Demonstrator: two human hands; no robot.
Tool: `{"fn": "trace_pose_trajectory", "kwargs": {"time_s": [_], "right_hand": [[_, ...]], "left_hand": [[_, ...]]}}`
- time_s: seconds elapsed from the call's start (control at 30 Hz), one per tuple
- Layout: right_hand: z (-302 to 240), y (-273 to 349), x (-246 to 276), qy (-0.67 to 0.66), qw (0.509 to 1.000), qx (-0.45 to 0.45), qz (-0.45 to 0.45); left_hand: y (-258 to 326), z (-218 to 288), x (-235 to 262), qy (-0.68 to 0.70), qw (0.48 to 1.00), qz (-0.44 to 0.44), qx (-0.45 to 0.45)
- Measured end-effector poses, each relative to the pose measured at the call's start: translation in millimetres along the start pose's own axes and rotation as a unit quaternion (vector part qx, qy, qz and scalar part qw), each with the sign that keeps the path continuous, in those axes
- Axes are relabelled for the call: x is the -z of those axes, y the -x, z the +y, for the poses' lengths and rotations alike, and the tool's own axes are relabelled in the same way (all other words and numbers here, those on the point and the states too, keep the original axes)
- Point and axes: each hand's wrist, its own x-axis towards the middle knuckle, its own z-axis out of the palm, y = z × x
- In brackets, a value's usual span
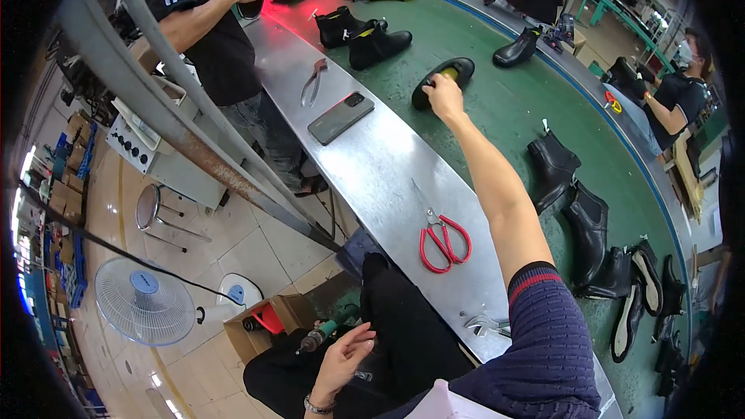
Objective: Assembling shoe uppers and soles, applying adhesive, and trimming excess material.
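My right hand (445,98) stretches out over the green belt, its fingers closed on the edge of a black shoe (464,68) with a yellow-green inside. My left hand (342,362) hovers over my lap, fingers loosely stretched out and holding nothing I can see. Just beside it is a tool with a grey metal nose and green body (317,337), partly hidden. Between my arms, red-handled cutters (444,242) rest on the metal ledge. Farther up the ledge lie a dark phone (341,118) and pincers (313,83).
The green belt (485,128) carries black ankle boots (586,233) at right and more boots (379,45) at the far left. An adjustable wrench (487,326) is near my right sleeve. Co-workers stand around the belt. A metal post (178,132), a fan (145,302) and a carton (240,337) are at left.
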Motion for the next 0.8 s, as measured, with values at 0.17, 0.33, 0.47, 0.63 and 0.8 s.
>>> {"fn": "trace_pose_trajectory", "kwargs": {"time_s": [0.17, 0.33, 0.47, 0.63, 0.8], "right_hand": [[18.5, 25.8, 58.9, -0.083, 0.994, -0.043, 0.048], [-37.4, 49.5, 162.4, -0.103, 0.991, 0.075, 0.035], [-113.5, 114.7, 246.7, -0.222, 0.970, 0.077, -0.056], [-195.9, 212.7, 311.7, -0.423, 0.875, 0.093, -0.216], [-236.5, 287.5, 283.1, -0.472, 0.789, 0.050, -0.389]], "left_hand": [[12.7, -3.2, -2.4, -0.007, 0.999, -0.019, -0.039], [38.8, 8.6, -4.2, -0.062, 0.994, -0.033, -0.087], [57.0, 30.7, -13.9, -0.117, 0.977, -0.022, -0.178], [71.0, 81.4, -45.2, -0.310, 0.874, 0.006, -0.374], [95.7, 45.0, -34.2, -0.213, 0.886, -0.074, -0.405]]}}
